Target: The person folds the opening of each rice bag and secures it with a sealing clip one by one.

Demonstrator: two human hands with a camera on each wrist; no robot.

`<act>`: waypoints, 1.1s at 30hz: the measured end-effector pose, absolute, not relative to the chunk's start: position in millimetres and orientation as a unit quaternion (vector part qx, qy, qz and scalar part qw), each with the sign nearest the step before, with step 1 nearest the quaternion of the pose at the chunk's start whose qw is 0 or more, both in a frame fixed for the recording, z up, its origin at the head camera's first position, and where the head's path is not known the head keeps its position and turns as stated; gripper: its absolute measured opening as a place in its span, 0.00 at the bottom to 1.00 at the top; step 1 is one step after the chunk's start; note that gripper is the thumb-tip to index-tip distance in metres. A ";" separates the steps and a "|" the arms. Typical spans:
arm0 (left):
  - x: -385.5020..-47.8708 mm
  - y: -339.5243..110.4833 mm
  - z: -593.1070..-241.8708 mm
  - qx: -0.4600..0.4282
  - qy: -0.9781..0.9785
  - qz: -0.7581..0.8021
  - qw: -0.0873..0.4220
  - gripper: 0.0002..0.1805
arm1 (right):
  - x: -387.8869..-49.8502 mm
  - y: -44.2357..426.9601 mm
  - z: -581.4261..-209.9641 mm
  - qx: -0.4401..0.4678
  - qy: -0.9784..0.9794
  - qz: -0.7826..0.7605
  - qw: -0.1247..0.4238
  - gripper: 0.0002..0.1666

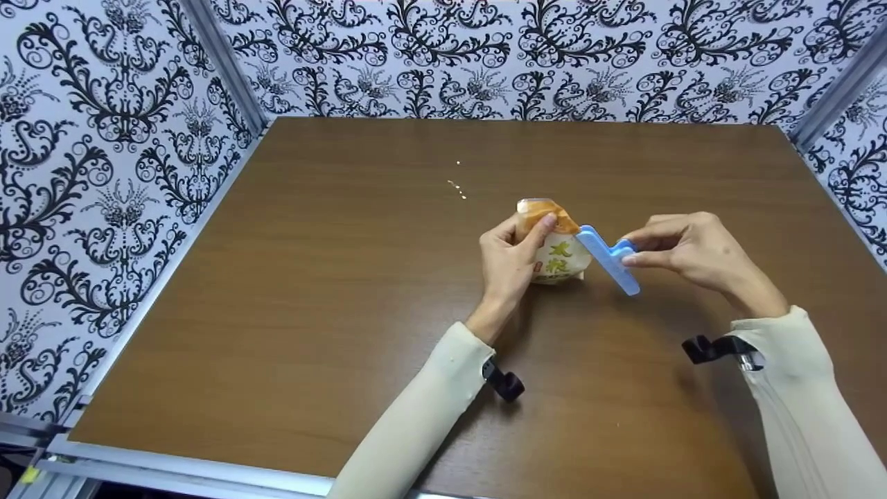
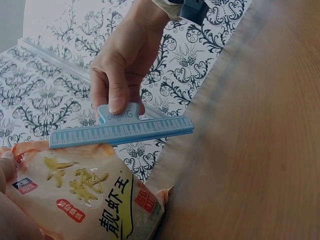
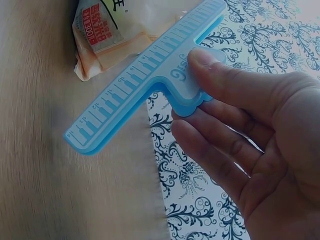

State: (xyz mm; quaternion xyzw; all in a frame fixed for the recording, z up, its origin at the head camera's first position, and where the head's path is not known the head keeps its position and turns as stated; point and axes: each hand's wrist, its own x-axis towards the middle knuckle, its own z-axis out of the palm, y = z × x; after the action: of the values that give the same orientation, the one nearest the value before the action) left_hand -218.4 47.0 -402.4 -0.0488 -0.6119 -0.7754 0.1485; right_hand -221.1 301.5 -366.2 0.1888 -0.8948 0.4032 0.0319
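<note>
A snack bag (image 1: 565, 256) with an orange top and green and yellow lettering is gripped by my left hand (image 1: 509, 260), thumb across its front. My right hand (image 1: 700, 253) pinches the handle of a long blue bag clip (image 1: 610, 260), thumb on one side and fingers on the other. In the left wrist view the clip (image 2: 125, 131), printed with a piano-key pattern, lies along the folded top edge of the bag (image 2: 85, 190). One end of the clip reaches past the bag, as the right wrist view also shows (image 3: 145, 75). Whether its jaws grip the bag cannot be told.
The brown wooden table (image 1: 332, 277) spreads around both hands. Small white crumbs (image 1: 457, 188) lie on it, left of and beyond the bag. Patterned wall panels (image 1: 450, 62) stand along the back and sides, with metal frame bars (image 1: 229, 69) at the corners.
</note>
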 end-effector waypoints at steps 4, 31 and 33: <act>-218.0 47.5 -402.7 -0.044 -0.611 -0.776 0.149 0.12 | -221.4 299.9 -366.5 0.199 -0.890 0.408 0.038 0.12; -218.5 48.7 -402.4 -0.053 -0.612 -0.775 0.149 0.10 | -221.8 294.1 -364.1 0.198 -0.882 0.426 0.045 0.12; -218.7 49.0 -402.5 -0.053 -0.612 -0.775 0.149 0.10 | -221.7 294.1 -364.2 0.198 -0.880 0.429 0.044 0.13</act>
State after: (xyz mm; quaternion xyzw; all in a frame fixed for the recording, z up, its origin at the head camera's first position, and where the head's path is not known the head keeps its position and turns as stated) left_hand -218.7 49.0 -402.5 -0.0532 -0.6123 -0.7747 0.1486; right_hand -221.7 294.1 -364.2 0.1977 -0.8802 0.4291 0.0439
